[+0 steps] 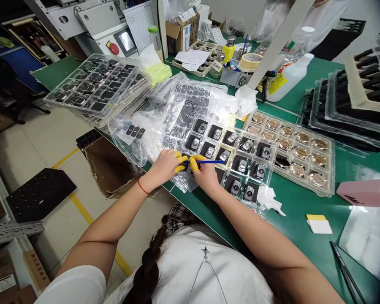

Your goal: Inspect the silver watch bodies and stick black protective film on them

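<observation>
Yellow finger cots cover fingertips on both of my hands. My left hand [168,165] is closed on a small dark part [185,163], mostly hidden by the fingers; it looks like one of the grey watch cases. Close beside it, my right hand [205,174] grips a thin blue stick [213,161] that points right, over the clear tray. Its other end lies at the dark part between my hands. Just beyond my hands, the clear plastic tray [270,179] holds several grey watch cases [241,165] on black pads in separate compartments.
Left of the tray lie plastic bags [158,135] and stacked trays [110,105]. Right of it stand a tray of round gold-coloured parts [332,169], a pink bottle [367,192] and black tweezers [345,268]. A white bottle [286,82] stands behind. An open cardboard box [114,169] sits below the table edge.
</observation>
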Demonstrator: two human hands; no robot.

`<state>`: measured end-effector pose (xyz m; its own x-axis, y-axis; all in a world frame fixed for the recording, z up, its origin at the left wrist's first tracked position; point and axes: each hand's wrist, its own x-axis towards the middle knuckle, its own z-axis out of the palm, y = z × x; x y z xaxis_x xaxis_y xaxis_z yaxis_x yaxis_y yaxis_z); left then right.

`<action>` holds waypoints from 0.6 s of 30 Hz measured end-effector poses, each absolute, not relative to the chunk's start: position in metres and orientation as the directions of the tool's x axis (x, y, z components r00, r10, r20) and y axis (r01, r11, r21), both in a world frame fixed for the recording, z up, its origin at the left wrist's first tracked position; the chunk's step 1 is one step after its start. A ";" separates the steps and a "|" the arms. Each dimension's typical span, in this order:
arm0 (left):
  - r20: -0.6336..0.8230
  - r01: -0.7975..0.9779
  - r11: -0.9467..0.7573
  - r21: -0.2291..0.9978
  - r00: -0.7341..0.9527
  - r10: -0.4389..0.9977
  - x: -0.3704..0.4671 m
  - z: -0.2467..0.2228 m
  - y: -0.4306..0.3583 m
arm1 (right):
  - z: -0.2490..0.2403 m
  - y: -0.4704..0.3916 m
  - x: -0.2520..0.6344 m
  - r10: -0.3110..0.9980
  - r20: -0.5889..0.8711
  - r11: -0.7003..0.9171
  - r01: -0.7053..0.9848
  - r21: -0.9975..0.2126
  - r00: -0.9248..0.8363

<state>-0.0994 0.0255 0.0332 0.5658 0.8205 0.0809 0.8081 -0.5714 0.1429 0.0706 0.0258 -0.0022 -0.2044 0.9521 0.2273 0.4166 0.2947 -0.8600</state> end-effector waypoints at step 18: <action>0.046 0.804 -0.574 0.153 0.575 0.817 -0.100 0.024 0.027 | -0.016 0.028 0.071 0.959 0.175 0.253 0.387 -0.887 -0.224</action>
<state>-0.0997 0.0272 0.0236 0.5746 0.8171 0.0463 0.8043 -0.5742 0.1529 0.0710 0.0279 -0.0162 -0.2244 0.9586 0.1753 0.3870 0.2528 -0.8867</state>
